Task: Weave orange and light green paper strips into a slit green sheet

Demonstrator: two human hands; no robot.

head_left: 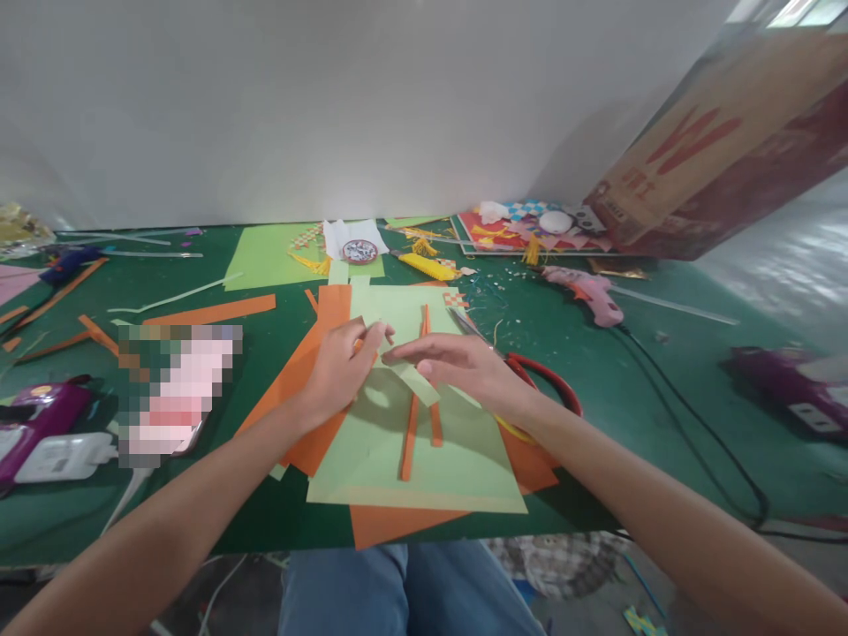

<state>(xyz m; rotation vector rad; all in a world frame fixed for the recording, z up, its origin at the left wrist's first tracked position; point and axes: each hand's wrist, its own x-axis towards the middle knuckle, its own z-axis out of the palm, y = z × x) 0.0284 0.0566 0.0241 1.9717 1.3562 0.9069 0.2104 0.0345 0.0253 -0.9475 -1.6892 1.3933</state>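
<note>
A large pale green paper sheet [371, 450] lies in front of me, over orange sheets [291, 389]. Above it, my left hand [344, 362] is closed, thumb against curled fingers; a bit of orange shows by them, but what they grip is hidden. My right hand [464, 367] has its fingers stretched toward the left fingertips, with the thumb against a short pale green paper strip [419, 385]. Two narrow orange paper strips [411, 437] lie lengthwise under the hands. Red-handled scissors [549, 380] rest beside my right wrist, their blades partly on the sheet.
A yellow craft knife [427, 267] and a pink glue gun [589, 291] lie farther back. At left are a phone [176, 389], a white charger [63, 457] and orange scraps [208, 310]. A paper bag [715, 150] leans at back right. The glue gun's cord crosses the right side.
</note>
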